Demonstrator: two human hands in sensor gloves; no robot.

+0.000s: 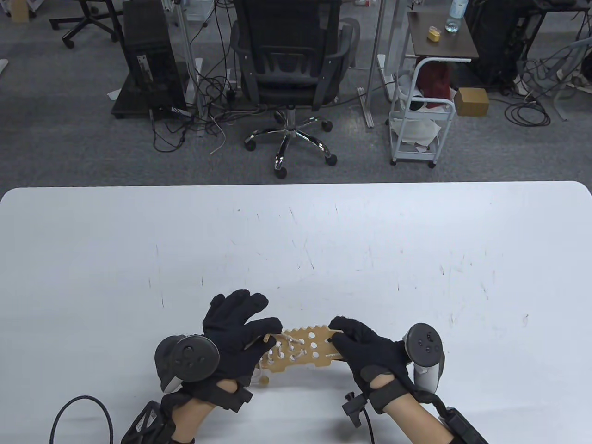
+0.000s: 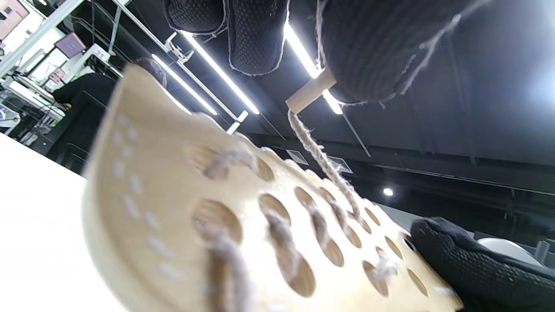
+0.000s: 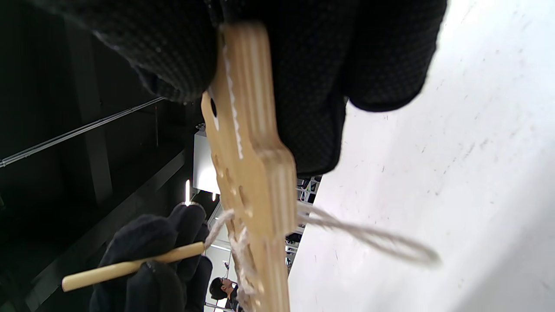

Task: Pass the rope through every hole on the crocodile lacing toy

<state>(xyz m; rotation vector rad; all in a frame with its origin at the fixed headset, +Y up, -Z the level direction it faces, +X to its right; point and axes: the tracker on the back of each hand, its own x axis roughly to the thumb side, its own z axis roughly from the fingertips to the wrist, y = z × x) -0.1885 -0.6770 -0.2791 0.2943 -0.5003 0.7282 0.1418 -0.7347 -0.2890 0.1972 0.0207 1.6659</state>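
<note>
The right hand (image 1: pixel 365 354) grips the crocodile toy (image 1: pixel 303 349) above the white table (image 1: pixel 296 240), hiding its end. The left hand (image 1: pixel 236 333) pinches the rope's (image 2: pixel 323 158) wooden needle (image 3: pixel 130 266). Office chair (image 1: pixel 291 60) behind.

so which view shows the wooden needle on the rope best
The right wrist view: the whole wooden needle shows, pinched by the left hand beside the crocodile board. The left wrist view shows only its blunt end. In the table view it is barely visible.

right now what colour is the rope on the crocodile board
Pale grey-beige rope, seen best in the left wrist view, laced through the tan wooden board.
</note>
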